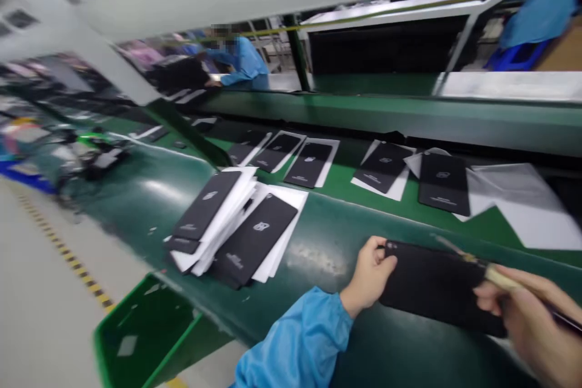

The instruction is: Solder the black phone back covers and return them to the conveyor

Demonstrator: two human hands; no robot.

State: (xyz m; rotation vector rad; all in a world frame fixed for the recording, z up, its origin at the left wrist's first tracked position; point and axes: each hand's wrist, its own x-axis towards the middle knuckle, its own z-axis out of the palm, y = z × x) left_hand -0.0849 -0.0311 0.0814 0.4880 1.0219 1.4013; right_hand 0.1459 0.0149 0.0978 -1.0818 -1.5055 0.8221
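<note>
A thin black rectangular panel [427, 282] with rounded corners and small marks at its upper left corner is held low over the green bench. My left hand [370, 270], in a blue sleeve, pinches its left edge between thumb and fingers. My right hand [527, 309] is closed round a slim pen-like tool [493, 276], which has a pale collar and a thin metal tip over the panel's top edge. Some fingers of that hand also lie at the panel's right end; whether they grip it is unclear. The tool's exact kind is blurred.
Stacks of black panels with white sheets [259, 227] lie left on the bench [336, 224]. Several more panels [384, 167] rest on white sheets along the green conveyor [331, 194] behind. A green bin [150, 333] stands below, and a co-worker [245, 63] is farther back.
</note>
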